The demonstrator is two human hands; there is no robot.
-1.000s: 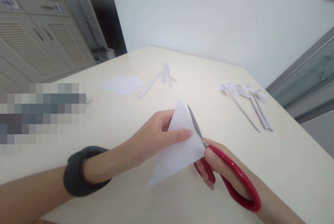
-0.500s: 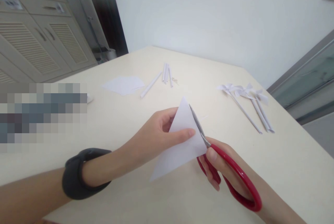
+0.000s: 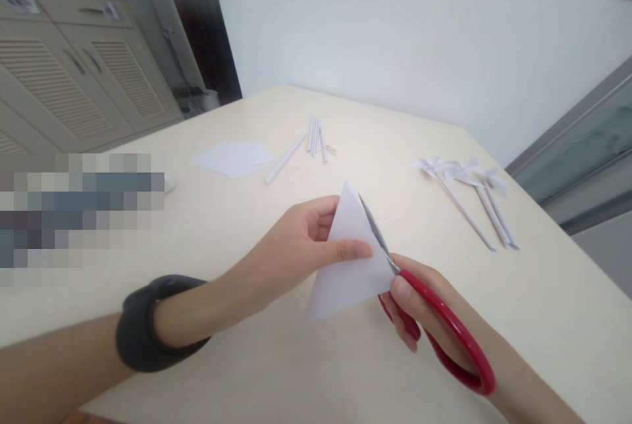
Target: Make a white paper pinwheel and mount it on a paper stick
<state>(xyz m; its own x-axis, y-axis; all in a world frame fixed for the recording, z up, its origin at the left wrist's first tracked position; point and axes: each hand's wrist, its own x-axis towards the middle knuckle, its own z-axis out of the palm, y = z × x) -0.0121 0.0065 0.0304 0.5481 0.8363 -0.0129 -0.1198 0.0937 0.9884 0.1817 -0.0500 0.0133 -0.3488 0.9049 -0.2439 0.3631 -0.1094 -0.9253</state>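
A white sheet of paper (image 3: 348, 279), folded or cut to a triangle, is pinched in my left hand (image 3: 306, 239), thumb on its front face and fingers behind. My right hand (image 3: 415, 292) grips a pair of red-handled scissors (image 3: 459, 332). Their metal blades lie along the paper's right edge and point up and away from me. The blades look nearly closed; how far they have cut I cannot tell. Part of the right fingers is hidden behind the handles.
White paper sheets (image 3: 234, 159) lie at the back left. Rolled paper sticks (image 3: 313, 136) lie beside small pins (image 3: 332, 150), with one roll (image 3: 285, 159) apart. Several paper pinwheels (image 3: 464, 170) on sticks rest at the right. A wall (image 3: 395, 29) stands behind the table (image 3: 237, 371).
The paper has turned slightly in my left hand, its lower left corner moving up and to the right. The scissors have barely shifted along its edge.
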